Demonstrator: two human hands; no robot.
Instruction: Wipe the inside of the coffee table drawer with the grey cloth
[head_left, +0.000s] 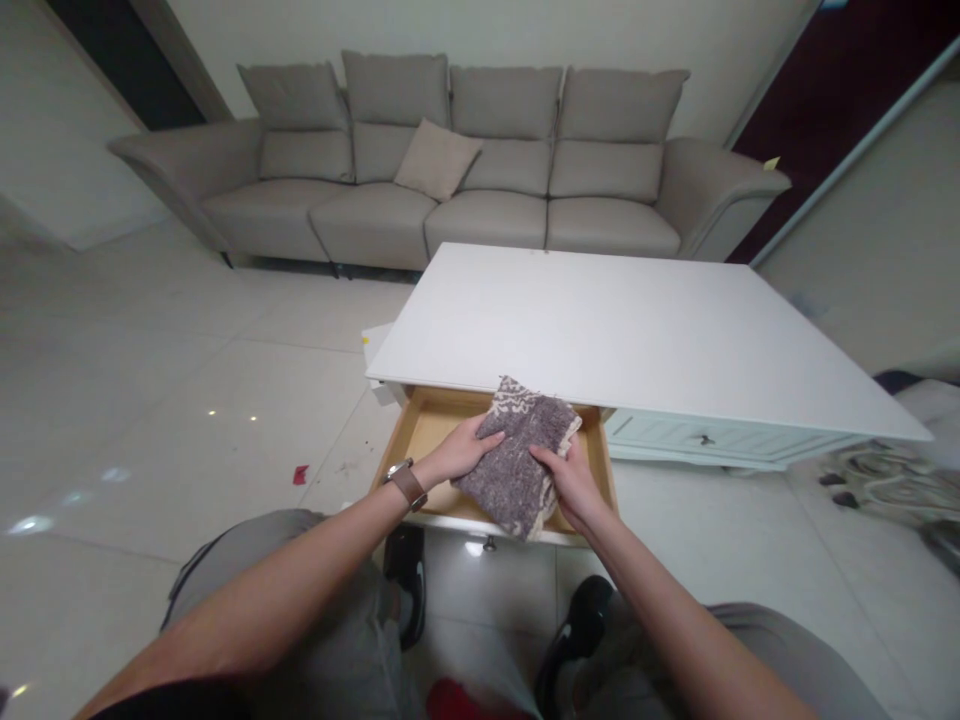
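Between my hands is a folded purple-grey cloth with a cream pattern and pale edges, perhaps a towel. My left hand grips its left side, thumb on top. On the right side my right hand holds the edge, also with the thumb on top; the other fingers are mostly hidden beneath. The cloth is tilted above a pulled-out wooden drawer and covers much of its inside. A small dark knob sits on the drawer's white front.
The drawer belongs to a white coffee table, with a closed drawer to the right. Behind stands a grey sofa with a beige cushion. A red scrap lies on the tiled floor. Fabric is heaped at the right.
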